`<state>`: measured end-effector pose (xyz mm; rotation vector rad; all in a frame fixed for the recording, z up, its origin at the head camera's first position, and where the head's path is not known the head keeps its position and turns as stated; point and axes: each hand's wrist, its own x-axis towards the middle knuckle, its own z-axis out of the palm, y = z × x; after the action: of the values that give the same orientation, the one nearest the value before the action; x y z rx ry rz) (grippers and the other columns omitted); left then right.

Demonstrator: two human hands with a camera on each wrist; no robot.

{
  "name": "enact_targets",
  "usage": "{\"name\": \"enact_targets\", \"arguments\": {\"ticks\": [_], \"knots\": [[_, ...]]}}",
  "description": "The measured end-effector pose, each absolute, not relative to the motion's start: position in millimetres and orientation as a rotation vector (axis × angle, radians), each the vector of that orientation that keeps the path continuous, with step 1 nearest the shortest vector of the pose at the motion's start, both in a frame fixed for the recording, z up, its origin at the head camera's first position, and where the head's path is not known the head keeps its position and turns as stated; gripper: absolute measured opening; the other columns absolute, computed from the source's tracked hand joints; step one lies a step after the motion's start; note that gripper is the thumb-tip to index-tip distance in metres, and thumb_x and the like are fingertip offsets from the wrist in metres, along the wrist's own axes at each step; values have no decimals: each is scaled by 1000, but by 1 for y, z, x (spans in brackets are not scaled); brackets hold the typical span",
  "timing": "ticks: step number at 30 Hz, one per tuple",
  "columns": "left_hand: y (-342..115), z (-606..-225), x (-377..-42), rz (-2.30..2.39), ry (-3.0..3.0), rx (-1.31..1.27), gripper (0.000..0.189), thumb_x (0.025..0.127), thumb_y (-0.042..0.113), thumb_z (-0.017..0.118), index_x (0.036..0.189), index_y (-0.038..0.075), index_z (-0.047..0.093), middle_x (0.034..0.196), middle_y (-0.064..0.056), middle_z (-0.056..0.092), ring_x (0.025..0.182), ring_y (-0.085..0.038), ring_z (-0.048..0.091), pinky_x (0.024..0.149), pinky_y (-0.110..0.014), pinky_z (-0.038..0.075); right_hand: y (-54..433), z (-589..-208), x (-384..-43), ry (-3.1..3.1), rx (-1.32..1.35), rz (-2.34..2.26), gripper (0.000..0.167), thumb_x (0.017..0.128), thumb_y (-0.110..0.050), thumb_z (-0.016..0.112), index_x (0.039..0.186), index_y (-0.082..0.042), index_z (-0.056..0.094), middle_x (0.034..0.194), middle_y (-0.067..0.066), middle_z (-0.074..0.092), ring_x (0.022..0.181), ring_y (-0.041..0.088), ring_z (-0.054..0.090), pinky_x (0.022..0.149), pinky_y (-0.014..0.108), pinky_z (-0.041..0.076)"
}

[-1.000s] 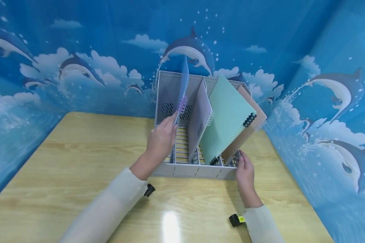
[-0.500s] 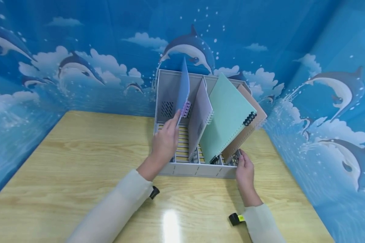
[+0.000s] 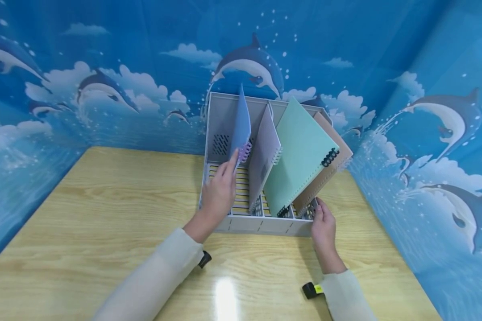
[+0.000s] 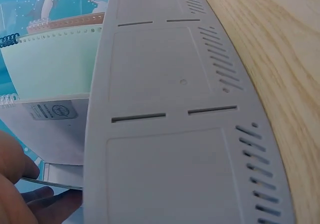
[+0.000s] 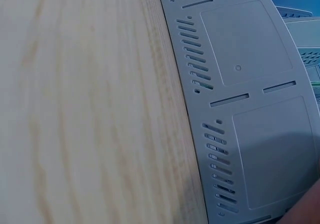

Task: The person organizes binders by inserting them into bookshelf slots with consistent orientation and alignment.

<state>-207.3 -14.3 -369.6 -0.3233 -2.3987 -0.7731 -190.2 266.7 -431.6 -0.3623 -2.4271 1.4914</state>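
Observation:
A grey slotted file organizer [image 3: 245, 224] stands on the table. My left hand [image 3: 218, 189] pinches a blue spiral notebook [image 3: 241, 120] by its near edge, thumb on one side and fingers on the other in the left wrist view. That notebook stands upright inside the organizer's left part, its lower end hidden by the hand. To its right a pale purple notebook [image 3: 263, 154], a mint green notebook [image 3: 301, 156] and a brown notebook [image 3: 327, 154] lean in their own slots. At the organizer's front right corner, my right hand [image 3: 323, 227] grips the side wall.
The wooden table [image 3: 116, 214] extends left and in front of the organizer. A blue dolphin-print curtain [image 3: 144, 67] hangs close behind and along the right. Grey dividers [image 3: 259, 206] split the organizer into slots.
The blue notebook has come down lower into the organizer, and my left hand has shifted slightly right with it. My right hand stays at the corner.

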Motion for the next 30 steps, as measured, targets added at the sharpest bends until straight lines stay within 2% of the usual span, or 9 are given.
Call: {"name": "enact_targets", "arguments": {"ticks": [15,23,30], "knots": [[-12,-379,-209,-764,-2404,-303,66,99,12,55,155,24,23,120,-10,62,49,-12,44,41,-22,38,266,-432,-189,-2402,-352,1516,43,107,-16,29,147,-1,38,153,19,34,141,37,31,116,49,26],[-11,-383,-209,-778,-2461,-283,71,99,14,56,156,26,17,124,-11,58,58,-18,54,45,-26,44,267,-434,-189,-2401,-328,1510,44,107,-16,28,146,1,38,152,20,35,141,37,31,116,49,26],[-11,-387,-209,-806,-2485,-296,79,97,14,59,158,27,9,128,-11,54,61,-18,54,47,-27,44,267,-433,-190,-2413,-340,1488,44,107,-17,28,147,0,38,152,19,35,141,36,31,116,48,26]]}}
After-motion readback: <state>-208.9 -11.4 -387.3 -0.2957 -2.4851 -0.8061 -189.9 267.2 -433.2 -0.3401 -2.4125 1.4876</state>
